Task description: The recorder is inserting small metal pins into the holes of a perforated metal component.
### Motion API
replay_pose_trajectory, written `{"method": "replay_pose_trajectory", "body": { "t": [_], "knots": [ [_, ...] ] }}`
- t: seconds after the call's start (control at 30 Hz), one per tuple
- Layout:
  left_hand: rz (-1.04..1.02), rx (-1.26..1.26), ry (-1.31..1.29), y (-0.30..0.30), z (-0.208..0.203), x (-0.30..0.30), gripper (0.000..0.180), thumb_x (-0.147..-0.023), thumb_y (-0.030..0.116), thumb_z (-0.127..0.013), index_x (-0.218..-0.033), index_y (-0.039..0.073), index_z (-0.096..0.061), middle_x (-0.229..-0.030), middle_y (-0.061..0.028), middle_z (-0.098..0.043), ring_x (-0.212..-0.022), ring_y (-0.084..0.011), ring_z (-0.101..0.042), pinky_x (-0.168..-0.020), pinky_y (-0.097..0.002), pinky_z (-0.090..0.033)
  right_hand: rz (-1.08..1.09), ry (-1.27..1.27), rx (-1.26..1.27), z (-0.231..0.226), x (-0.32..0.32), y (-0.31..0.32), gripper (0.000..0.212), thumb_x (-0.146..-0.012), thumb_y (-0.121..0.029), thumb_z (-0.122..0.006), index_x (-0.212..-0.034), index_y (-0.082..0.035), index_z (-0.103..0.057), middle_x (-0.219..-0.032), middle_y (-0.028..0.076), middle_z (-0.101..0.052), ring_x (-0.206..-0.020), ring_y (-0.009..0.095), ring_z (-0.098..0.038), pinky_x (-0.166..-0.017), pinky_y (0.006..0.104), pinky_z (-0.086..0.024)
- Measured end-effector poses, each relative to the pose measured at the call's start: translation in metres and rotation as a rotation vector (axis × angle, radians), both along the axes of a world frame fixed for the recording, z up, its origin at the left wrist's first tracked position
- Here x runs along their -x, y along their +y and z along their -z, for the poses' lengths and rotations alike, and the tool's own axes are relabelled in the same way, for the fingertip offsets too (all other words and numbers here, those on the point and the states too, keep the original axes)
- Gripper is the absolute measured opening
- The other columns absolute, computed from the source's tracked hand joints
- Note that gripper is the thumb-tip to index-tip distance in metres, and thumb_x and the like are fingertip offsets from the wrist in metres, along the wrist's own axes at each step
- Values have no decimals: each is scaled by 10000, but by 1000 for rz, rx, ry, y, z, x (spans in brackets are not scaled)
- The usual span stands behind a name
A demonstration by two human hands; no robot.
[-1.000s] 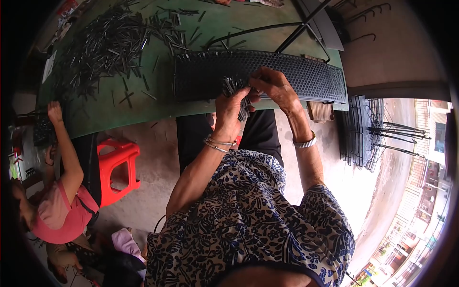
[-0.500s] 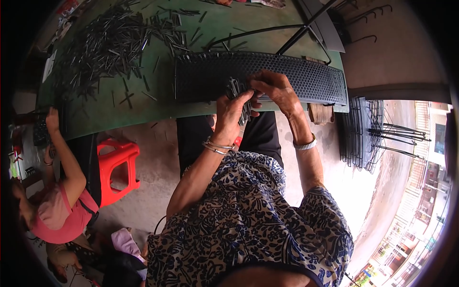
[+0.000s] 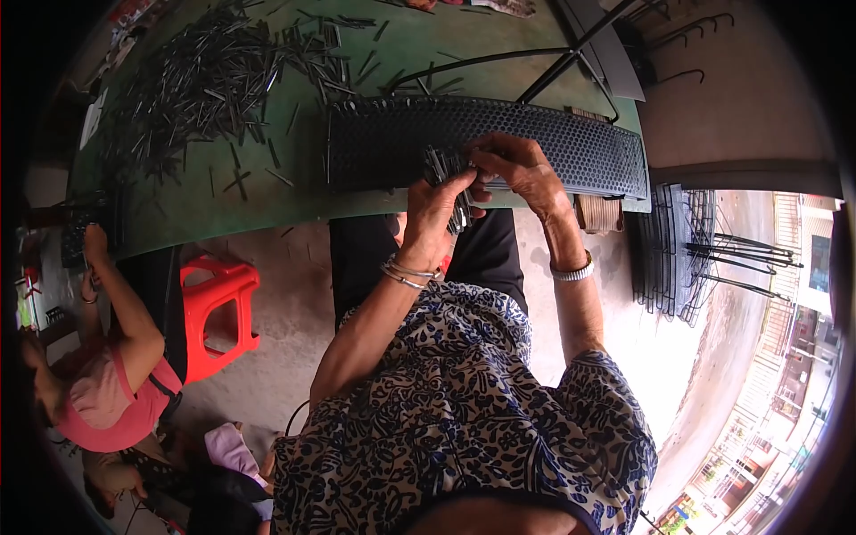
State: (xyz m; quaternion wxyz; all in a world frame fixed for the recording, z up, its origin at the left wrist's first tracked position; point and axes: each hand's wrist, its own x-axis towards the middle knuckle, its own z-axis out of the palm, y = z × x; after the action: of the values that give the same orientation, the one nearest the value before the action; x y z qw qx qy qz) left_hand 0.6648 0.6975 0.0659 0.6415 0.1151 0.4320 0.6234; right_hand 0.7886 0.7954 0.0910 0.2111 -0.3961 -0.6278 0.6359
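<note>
A bundle of thin dark strips (image 3: 460, 214) is gripped in my left hand (image 3: 432, 207), at the near edge of the green table. My right hand (image 3: 522, 168) is beside the bundle's upper end, thumb and fingers pinched together; what they hold, if anything, is too small to make out. Beneath both hands lies a long black perforated metal panel (image 3: 571, 152) with a raised edge. Black rods (image 3: 557, 67) rise from the panel's far side.
A large heap of loose dark strips (image 3: 209, 76) covers the far left of the green table (image 3: 294, 201). A red plastic stool (image 3: 218, 312) stands below. Another person in pink (image 3: 120, 397) works at the left. Black wire racks (image 3: 682, 254) are stacked at the right, and folded cardboard (image 3: 599, 214) sits under the panel.
My right hand has shifted very slightly to the right and my left hand barely moves, with the bundle still in it. At the left, the other person's hand has lowered a little.
</note>
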Motion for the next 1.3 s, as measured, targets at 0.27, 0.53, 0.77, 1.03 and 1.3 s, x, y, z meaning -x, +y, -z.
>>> {"method": "replay_pose_trajectory", "body": {
  "t": [0.27,0.53,0.77,1.03,1.3],
  "knots": [
    [-9,86,-220,-1,2,3,162,-874,181,-640,-977,59,-614,-915,-97,-674,-794,-211,-669,-647,-361,-561,121,115,-314,1,-11,26,151,-896,-92,-573,-971,26,-630,-808,87,-673,-717,131,-652,-655,241,-509],
    [27,96,-484,1,16,-7,149,-876,200,-649,-931,81,-579,-906,-109,-649,-860,-224,-655,-731,-454,-580,369,-122,-669,29,7,67,128,-891,-93,-571,-958,2,-625,-836,85,-691,-742,131,-671,-663,251,-508],
    [55,149,-470,-2,2,-5,156,-874,219,-654,-923,86,-589,-822,-82,-643,-766,-183,-642,-679,-403,-575,314,-128,-803,31,6,73,102,-859,-86,-592,-934,-27,-630,-756,112,-670,-689,197,-668,-640,289,-501],
    [72,75,-361,-3,13,-9,201,-899,200,-618,-1055,74,-605,-771,-63,-603,-638,-134,-551,-519,-270,-434,189,-190,-755,35,3,75,145,-873,-108,-584,-973,-22,-645,-834,84,-692,-768,170,-679,-695,264,-506],
    [27,92,-293,-4,15,-8,147,-877,207,-647,-899,69,-603,-783,-93,-660,-615,-123,-575,-460,-238,-438,126,-244,-1012,42,5,73,121,-845,-121,-608,-940,-64,-656,-865,108,-634,-760,295,-635,-674,351,-505]
  ]
}}
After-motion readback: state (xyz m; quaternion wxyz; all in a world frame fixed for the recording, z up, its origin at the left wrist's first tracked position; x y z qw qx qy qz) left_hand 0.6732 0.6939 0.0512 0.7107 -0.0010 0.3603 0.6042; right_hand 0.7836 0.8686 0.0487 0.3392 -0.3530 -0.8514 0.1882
